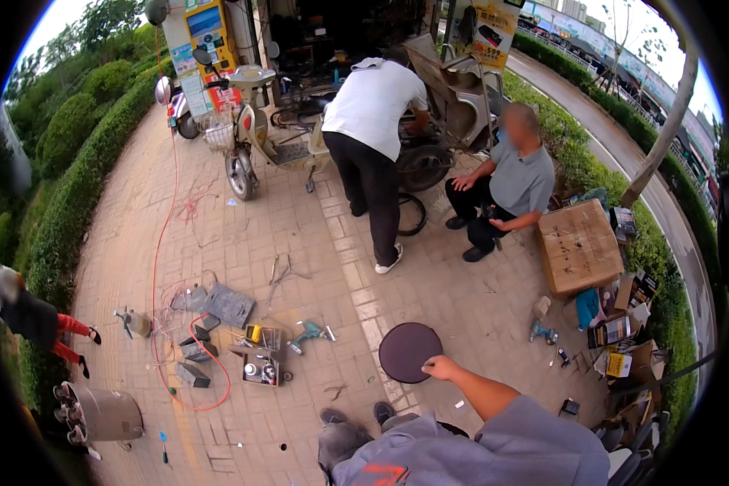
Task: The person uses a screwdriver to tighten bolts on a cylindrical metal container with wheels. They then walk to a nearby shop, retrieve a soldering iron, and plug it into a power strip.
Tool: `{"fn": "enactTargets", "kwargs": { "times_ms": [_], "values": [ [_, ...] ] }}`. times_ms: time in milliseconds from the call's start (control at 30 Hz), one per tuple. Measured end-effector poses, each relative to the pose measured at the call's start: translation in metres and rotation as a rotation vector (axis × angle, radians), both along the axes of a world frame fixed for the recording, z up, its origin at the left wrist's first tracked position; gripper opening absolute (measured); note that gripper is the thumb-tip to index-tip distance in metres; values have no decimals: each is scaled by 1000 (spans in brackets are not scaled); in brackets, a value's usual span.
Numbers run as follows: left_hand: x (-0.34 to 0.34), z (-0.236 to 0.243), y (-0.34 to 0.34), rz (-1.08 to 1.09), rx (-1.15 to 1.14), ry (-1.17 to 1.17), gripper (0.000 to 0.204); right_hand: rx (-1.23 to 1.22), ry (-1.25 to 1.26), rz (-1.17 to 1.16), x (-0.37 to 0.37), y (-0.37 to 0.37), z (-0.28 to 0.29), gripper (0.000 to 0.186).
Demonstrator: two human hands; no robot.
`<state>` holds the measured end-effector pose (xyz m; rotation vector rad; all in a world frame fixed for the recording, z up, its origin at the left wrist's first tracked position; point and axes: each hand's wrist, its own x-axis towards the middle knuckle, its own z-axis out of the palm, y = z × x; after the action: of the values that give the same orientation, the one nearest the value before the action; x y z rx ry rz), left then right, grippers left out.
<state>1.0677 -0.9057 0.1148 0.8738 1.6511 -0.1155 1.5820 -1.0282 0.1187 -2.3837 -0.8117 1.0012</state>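
My right hand is closed on the near right rim of a round, dark brown stool. Only its flat top shows; whatever supports it is hidden beneath. The bare right forearm reaches in from a grey short sleeve. My left hand is out of sight. Left of the stool lie a teal cordless drill and an open toolbox with cans and small tools. Pliers rest on the paving near my shoes.
A person in a white shirt bends over a three-wheeler; another person sits beside it. A cardboard box and boxed parts line the right. An orange hose curls around batteries. An electric scooter stands far left.
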Motion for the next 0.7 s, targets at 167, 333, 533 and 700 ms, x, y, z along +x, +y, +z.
{"fn": "enactTargets", "kwargs": {
  "times_ms": [167, 333, 533, 700],
  "values": [
    [15, -11, 101, -62, -3, -30, 37, -1, -39, -150, 15, 63, 12, 37],
    [-4, -7, 227, -26, 88, -30, 36, -12, -8, -197, -12, 83, 4, 35],
    [46, -2, 382, -54, 176, -63, 36, -250, 272, -471, -27, 60, -38, 37],
    [124, 6, 457, 4, 212, -50, 31, 29, 211, -99, 20, 113, -67, 31]
  ]
}}
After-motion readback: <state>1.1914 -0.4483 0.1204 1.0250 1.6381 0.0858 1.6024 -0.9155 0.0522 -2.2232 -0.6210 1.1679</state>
